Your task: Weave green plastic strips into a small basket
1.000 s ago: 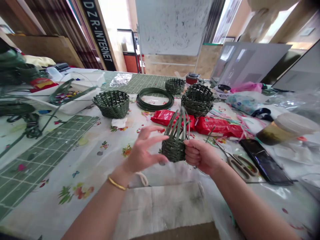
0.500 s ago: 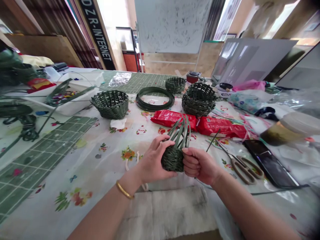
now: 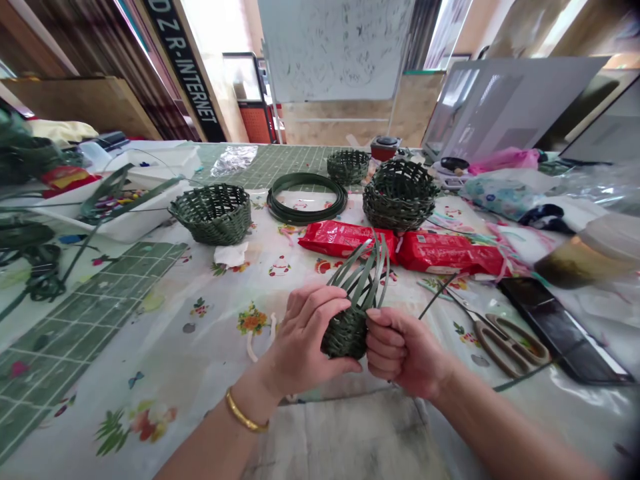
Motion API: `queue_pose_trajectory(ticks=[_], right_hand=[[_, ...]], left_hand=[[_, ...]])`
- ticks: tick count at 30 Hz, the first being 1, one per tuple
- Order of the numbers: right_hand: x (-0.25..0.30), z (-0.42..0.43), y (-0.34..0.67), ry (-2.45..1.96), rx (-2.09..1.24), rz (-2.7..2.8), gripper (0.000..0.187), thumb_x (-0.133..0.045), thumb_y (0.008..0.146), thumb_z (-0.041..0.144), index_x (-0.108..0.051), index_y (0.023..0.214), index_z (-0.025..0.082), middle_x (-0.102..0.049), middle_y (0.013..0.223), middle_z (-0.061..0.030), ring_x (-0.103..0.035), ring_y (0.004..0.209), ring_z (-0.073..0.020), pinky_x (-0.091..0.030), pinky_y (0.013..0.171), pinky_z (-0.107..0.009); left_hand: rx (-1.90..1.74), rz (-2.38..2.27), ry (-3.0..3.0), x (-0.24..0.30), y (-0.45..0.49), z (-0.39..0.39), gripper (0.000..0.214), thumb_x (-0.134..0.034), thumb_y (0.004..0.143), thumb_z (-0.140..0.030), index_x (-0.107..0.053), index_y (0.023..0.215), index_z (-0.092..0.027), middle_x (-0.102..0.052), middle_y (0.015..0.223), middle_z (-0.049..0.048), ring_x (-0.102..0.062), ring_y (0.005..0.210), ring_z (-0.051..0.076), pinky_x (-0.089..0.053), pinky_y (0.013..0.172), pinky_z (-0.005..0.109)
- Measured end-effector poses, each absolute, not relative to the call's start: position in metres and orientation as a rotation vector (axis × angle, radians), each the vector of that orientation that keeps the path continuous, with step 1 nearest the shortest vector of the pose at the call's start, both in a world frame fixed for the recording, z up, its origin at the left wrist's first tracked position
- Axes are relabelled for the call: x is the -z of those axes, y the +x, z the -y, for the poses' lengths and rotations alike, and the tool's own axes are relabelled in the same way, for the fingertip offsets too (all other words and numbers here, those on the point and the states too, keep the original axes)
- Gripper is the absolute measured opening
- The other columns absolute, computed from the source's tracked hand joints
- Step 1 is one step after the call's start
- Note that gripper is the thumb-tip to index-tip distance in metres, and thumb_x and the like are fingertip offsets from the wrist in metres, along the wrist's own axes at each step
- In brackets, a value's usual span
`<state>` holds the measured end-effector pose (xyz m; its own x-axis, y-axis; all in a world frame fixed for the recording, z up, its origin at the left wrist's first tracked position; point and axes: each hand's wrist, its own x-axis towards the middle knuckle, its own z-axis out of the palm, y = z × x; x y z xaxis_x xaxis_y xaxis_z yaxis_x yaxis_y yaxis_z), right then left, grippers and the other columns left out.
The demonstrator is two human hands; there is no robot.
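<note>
A small dark green woven basket (image 3: 346,335) is between my hands, its loose upright strips (image 3: 367,270) bunching together above the woven part. My left hand (image 3: 309,337) wraps round its left side, fingers over the top edge and thumb low at the front. At the right edge of the weave, my right hand (image 3: 403,350) is closed in a pinch, thumb on top, on what looks like a green weaving strip (image 3: 437,297); part of that strip shows beyond the fist. The basket's far side and base are hidden.
Scissors (image 3: 507,343) and a black phone (image 3: 563,333) lie at right. Behind stand red packets (image 3: 450,253), a coil of green strip (image 3: 307,215), a finished-looking basket (image 3: 213,217), stacked baskets (image 3: 399,200) and a smaller basket (image 3: 349,167). White trays (image 3: 135,230) sit at left.
Both hands and the small basket sit slightly lower in view. The upright strips spread a little more, and my left fingers lie further over the rim. The view has shifted slightly.
</note>
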<state>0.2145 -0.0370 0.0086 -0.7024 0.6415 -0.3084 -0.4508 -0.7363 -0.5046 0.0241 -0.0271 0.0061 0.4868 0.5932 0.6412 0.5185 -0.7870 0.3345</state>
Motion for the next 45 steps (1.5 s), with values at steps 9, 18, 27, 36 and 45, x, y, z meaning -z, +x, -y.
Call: queue_pose_trajectory(ticks=[9,18,27,36,45], right_hand=[[0.0,0.038,0.209,-0.553,-2.401,0.432,0.046,-0.051,0.08,0.034,-0.026,0.045,0.019,-0.021,0.036,0.0092,-0.015,0.031,-0.0032,-0.011,0.034,-0.02],[-0.016,0.028,0.213,-0.989,-2.238,0.844,0.045,-0.059,0.074,0.039,-0.036,0.041,0.018,-0.026,0.032,0.0089,-0.016,0.031,-0.0024,-0.008,0.034,-0.02],[-0.03,0.027,0.217,-1.232,-1.984,1.251,0.032,-0.064,0.074,0.042,-0.064,0.065,0.012,-0.056,0.043,0.0005,-0.023,0.033,-0.0017,-0.009,0.035,-0.02],[-0.029,0.027,0.226,-1.316,-1.699,1.465,0.029,-0.058,0.078,0.04,-0.064,0.066,0.015,-0.058,0.053,0.0001,-0.031,0.041,-0.0056,-0.02,0.04,-0.022],[-0.04,0.048,0.222,-1.19,-0.086,2.398,0.018,-0.05,0.085,0.013,-0.067,0.082,0.016,-0.067,0.07,-0.0039,-0.056,0.065,-0.0152,-0.036,0.059,-0.027]], left_hand=[[-1.138,-0.91,2.541,-0.008,0.023,0.02,0.064,-0.075,0.059,-0.048,-0.044,0.107,-0.021,-0.056,0.103,0.0101,-0.049,0.101,0.027,-0.043,0.09,0.045],[-1.111,-0.908,2.561,-0.011,0.016,0.018,0.057,-0.072,0.06,-0.053,-0.047,0.101,-0.021,-0.06,0.099,0.0094,-0.051,0.096,0.026,-0.04,0.086,0.043],[-1.169,-1.141,2.381,-0.028,0.02,0.025,0.02,-0.066,0.075,-0.028,-0.054,0.09,-0.021,-0.062,0.081,0.0014,-0.052,0.082,0.019,-0.04,0.078,0.035],[-1.043,-1.079,2.482,-0.029,0.019,0.018,0.017,-0.056,0.084,-0.023,-0.066,0.096,-0.025,-0.065,0.086,0.0014,-0.052,0.084,0.017,-0.035,0.081,0.035],[-0.616,-1.254,2.305,-0.035,0.021,0.025,0.021,-0.054,0.085,-0.039,-0.072,0.091,-0.03,-0.064,0.067,-0.0003,-0.055,0.076,0.017,-0.033,0.075,0.033]])
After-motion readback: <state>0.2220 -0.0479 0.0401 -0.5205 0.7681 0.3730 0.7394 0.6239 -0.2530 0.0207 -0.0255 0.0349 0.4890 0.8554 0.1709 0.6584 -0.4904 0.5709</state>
